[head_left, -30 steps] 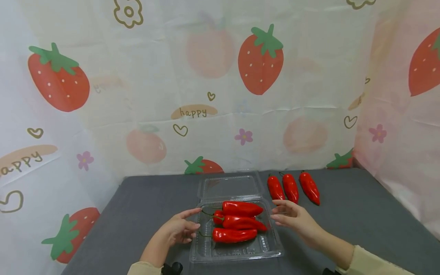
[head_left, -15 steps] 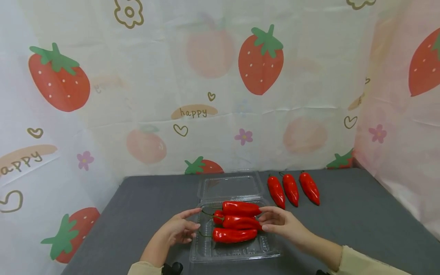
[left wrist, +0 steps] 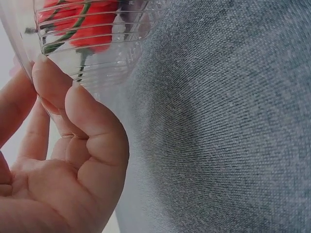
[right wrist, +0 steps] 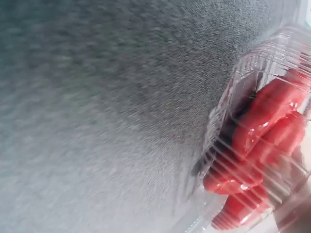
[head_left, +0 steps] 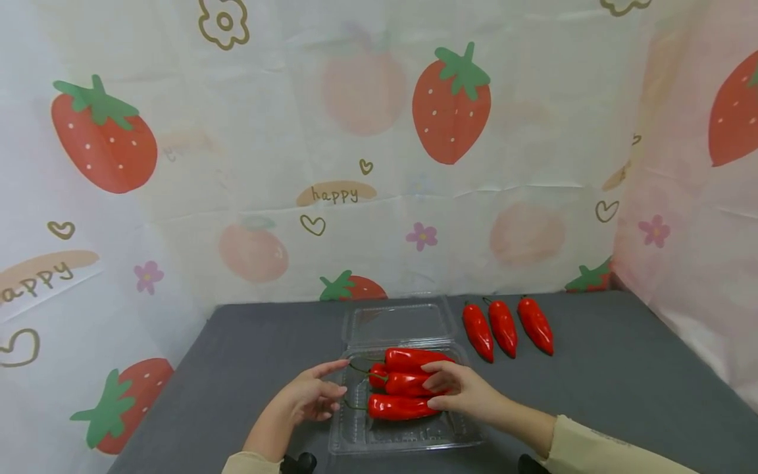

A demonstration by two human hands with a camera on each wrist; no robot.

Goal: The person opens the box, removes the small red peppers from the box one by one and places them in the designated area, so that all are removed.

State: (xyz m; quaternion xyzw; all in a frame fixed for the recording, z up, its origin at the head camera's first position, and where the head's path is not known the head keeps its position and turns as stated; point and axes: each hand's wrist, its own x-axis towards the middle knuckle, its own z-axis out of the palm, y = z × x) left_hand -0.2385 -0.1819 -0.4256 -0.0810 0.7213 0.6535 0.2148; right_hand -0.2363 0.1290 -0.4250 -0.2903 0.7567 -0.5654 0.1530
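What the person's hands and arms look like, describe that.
The left hand and right hand are bare, without gloves. The left sleeve and right sleeve are pale yellow; a rounded black fitting shows by the left, a black piece by the right.

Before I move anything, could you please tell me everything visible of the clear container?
The clear container is glossy and looks like thin plastic, with a ribbed rectangular base and a lid folded open behind it. It rests on the gray table, with red peppers lying inside, stems toward its left. The left hand touches its left side. The right hand is over the peppers; whether it touches the container is unclear.
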